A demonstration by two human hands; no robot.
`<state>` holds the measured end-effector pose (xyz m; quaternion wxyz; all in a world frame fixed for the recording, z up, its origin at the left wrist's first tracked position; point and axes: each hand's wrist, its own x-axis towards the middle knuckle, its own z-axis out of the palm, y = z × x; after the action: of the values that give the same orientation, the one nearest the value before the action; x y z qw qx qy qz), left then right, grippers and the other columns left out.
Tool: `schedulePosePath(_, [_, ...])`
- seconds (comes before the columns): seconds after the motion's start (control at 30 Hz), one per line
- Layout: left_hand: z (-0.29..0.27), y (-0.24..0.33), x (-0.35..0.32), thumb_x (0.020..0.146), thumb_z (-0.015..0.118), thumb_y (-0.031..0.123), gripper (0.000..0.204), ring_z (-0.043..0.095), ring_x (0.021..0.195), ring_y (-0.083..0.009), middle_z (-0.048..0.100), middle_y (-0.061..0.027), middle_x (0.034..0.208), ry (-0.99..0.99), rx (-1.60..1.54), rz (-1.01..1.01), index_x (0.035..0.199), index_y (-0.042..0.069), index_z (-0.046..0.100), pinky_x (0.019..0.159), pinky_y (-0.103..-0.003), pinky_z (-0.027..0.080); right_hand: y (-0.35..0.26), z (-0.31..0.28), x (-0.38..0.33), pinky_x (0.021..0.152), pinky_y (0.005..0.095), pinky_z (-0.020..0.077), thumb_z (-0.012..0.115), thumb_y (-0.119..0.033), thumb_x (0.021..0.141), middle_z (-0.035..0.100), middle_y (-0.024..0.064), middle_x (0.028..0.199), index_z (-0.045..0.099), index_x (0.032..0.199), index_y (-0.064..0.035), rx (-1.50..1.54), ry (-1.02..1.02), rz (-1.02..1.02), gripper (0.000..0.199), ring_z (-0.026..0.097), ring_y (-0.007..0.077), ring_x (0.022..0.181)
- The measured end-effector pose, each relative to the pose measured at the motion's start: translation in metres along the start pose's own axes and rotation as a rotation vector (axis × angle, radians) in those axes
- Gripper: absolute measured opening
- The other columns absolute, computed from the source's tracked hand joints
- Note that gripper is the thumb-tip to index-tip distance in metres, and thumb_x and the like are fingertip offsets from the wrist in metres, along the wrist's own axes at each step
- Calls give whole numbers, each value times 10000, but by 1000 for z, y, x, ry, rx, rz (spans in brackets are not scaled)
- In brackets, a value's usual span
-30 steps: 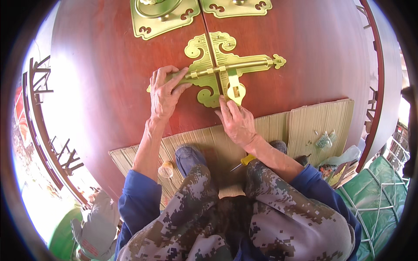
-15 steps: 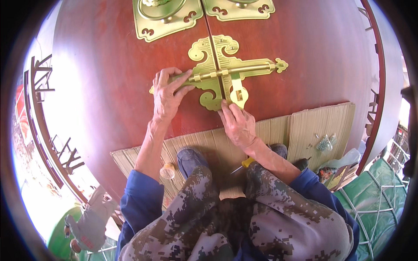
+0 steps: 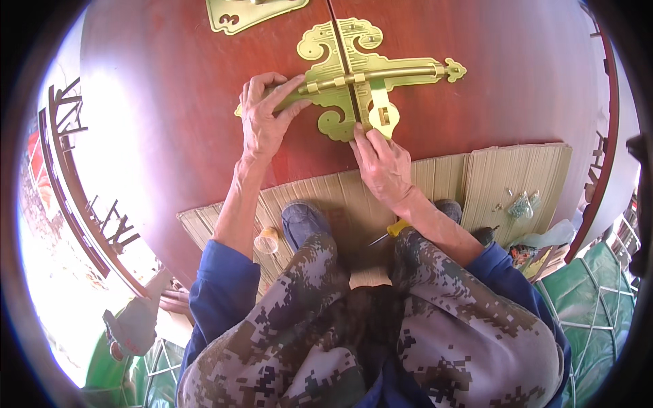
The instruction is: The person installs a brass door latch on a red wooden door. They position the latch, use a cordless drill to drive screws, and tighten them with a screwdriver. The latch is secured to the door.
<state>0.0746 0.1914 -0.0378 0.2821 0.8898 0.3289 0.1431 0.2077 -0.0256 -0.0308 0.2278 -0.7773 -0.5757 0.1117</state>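
A gold ornate door latch plate [image 3: 333, 125] with scrolled edges lies against a reddish-brown door [image 3: 204, 102], in two halves either side of the seam. A sliding bolt [image 3: 401, 73] runs across it, and a hasp [image 3: 384, 120] with a slot hangs on the right half. My left hand [image 3: 264, 119] spans the plate's left arm, fingers above and thumb below, holding it to the door. At the lower edge beside the seam, my right hand [image 3: 384, 166] is closed with its fingertips on the right half. Whether anything small is in those fingertips is hidden.
Cardboard [image 3: 517, 177] lies along the door's foot, under my shoes. On it are a clear plastic cup [image 3: 266, 241], a yellow-handled screwdriver [image 3: 396, 228] and a small bag of screws [image 3: 522, 206]. A gold handle plate [image 3: 253, 15] is higher on the door.
The whole view has shifted, so the latch and my hands appear higher in the picture. Both hands keep about the same places on the latch plate.
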Motion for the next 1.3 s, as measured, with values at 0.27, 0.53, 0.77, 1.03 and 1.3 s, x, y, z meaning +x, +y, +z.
schedulePosePath(0.27, [3,0,-3,787,884,116,404,579,1012,-199,610,-24,1142,-24,-84,-67,1181,177,818,848,-350,511,3,2,-7,678,332,604,700,-71,817,550,89,998,639,1316,59,47,-37,19,520,680,240,856])
schedulePosePath(0.53, [-3,-1,1,834,868,108,406,573,1018,-152,568,-22,1169,-80,-136,-129,1231,162,800,786,-284,531,3,1,-7,712,335,597,663,-86,825,587,99,1090,637,1328,75,119,-19,32,529,660,234,997])
schedulePosePath(0.77, [-6,8,-1,890,836,118,425,561,1193,-209,544,-49,1276,-122,-26,-163,1307,142,764,1019,-337,488,6,1,-8,730,331,592,642,-103,826,596,112,1160,630,1340,79,150,-34,24,546,646,238,1033])
schedulePosePath(1.03, [-5,1,-4,898,822,97,387,554,1191,-203,542,-48,1289,-125,-140,-168,1282,106,771,1005,-328,496,6,-3,-8,771,346,599,711,-76,863,557,96,1081,613,1369,73,203,-34,46,537,677,258,954])
schedulePosePath(1.3, [-4,5,1,872,830,51,387,578,1066,-180,545,-44,1246,-96,-166,-141,1250,120,788,920,-312,537,7,-1,-7,735,349,587,721,-83,869,538,91,1037,617,1366,73,189,-3,33,531,664,253,901])
